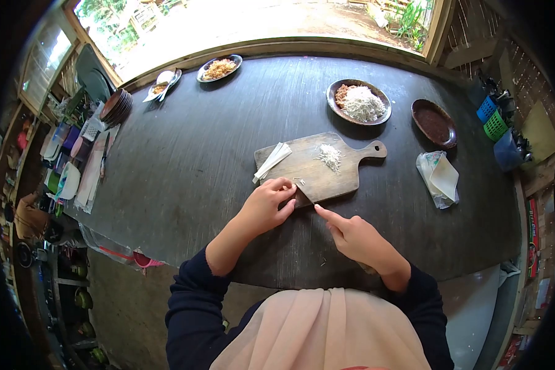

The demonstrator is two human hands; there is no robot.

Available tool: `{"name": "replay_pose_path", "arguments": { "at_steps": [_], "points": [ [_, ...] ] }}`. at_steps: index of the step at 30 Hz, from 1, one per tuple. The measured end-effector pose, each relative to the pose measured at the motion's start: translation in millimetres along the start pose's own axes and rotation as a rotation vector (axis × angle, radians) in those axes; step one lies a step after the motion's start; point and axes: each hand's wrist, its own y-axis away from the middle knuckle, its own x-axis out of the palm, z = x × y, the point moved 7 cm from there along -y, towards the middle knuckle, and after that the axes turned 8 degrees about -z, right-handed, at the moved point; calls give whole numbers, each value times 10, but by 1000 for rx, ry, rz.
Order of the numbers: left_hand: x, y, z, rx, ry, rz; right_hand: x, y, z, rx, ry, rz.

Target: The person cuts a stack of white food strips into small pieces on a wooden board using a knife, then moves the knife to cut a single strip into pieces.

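A wooden cutting board [345, 169] with a handle lies on the dark table [197, 142]. On it sit a folded white wrapper [272, 160] and a small heap of white shreds [330, 155]. My left hand [267, 205] rests at the board's near edge, its fingers curled on the board next to a few stray shreds; whether it pinches anything is unclear. My right hand [354, 237] lies on the table just in front of the board, forefinger stretched out to the board's near corner.
A brown dish [359, 102] of white shreds and filling stands behind the board, with a dark empty-looking dish [434, 122] to its right. A bag of white wrappers [439, 177] lies at the right. Two small dishes [219, 68] sit at the far edge. Crockery is stacked at the left [114, 108].
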Motion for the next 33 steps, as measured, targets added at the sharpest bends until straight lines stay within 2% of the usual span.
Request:
{"name": "replay_pose_path", "arguments": {
  "at_steps": [14,17,33],
  "points": [
    [-32,-12,37,0,80,-54,-61,-5,12,23,-53,-10],
    [-30,-11,83,-81,126,-60,-61,-10,20,29,-79,19],
    [-45,-5,47,-39,99,-53,-104,-15,59,75,-147,63]
  ]
}}
